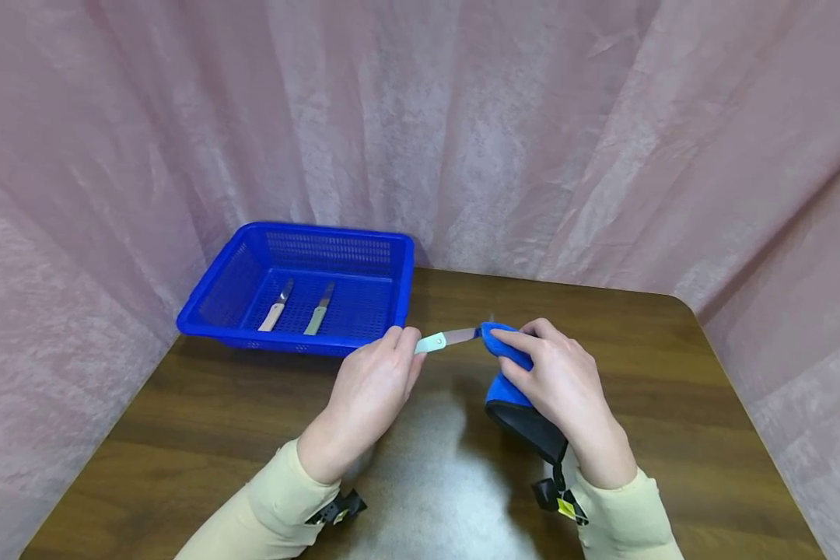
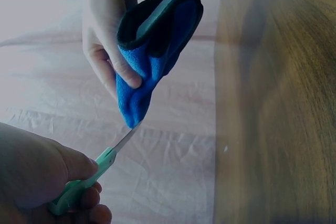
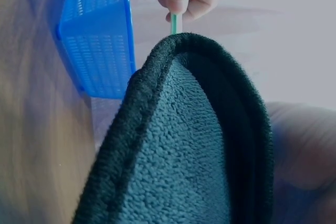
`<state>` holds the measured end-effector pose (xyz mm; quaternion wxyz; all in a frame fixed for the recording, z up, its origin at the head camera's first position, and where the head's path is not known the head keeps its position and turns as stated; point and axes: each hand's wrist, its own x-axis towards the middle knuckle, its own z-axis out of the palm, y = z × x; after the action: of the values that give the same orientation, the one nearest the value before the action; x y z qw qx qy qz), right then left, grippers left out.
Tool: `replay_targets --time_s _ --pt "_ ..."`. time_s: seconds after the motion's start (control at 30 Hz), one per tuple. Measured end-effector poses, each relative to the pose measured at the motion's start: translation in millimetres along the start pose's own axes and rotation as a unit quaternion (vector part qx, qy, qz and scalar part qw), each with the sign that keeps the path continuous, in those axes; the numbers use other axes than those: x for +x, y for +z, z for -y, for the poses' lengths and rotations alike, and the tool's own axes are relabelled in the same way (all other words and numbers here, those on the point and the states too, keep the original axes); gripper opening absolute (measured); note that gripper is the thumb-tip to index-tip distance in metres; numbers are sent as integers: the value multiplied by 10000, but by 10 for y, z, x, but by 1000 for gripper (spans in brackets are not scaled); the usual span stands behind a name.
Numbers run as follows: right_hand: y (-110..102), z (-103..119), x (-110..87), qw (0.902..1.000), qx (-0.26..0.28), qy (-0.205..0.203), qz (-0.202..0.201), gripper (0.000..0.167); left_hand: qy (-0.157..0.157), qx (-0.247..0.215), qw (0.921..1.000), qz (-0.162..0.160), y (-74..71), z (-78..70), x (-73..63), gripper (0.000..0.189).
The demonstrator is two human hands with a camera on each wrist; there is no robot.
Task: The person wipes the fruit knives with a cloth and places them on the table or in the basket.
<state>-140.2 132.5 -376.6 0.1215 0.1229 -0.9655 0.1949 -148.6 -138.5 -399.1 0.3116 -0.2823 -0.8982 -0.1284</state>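
My left hand [image 1: 372,383] grips a small knife by its mint-green handle [image 1: 430,343], the blade [image 1: 460,336] pointing right. At the blade's far end, my right hand [image 1: 565,379] pinches a blue cloth [image 1: 509,390] with a dark edging. The cloth is folded over the tip, which is hidden. In the left wrist view, the cloth [image 2: 137,72] bunches around the end of the blade, and the thumb lies along the knife handle [image 2: 84,184]. In the right wrist view, the cloth's dark-edged fold [image 3: 178,145] covers most of the picture.
A blue plastic basket [image 1: 329,228] stands at the back left of the wooden table [image 1: 644,389]. Inside lie two small knives, one with a pale pinkish handle [image 1: 271,317], the other with a light green handle [image 1: 315,320]. A pink curtain [image 1: 462,140] hangs behind the table.
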Motion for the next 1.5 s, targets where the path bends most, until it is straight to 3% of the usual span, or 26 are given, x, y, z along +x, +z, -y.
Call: replay_targets --time_s 0.43,0.67,1.0,1.5 --pt "-65 -41 -28 9997 -2 216 -66 41 11 39 10000 -43 32 -9 -12 25" --pt "-24 61 -22 9998 46 13 -175 42 -6 51 10000 -67 22 -5 -13 26" --pt "95 215 -26 9969 11 -590 -521 40 74 53 9999 -122 21 -38 -8 27" --pt "135 329 -12 9955 7 -793 -513 40 95 -31 9999 94 13 -62 -11 27"
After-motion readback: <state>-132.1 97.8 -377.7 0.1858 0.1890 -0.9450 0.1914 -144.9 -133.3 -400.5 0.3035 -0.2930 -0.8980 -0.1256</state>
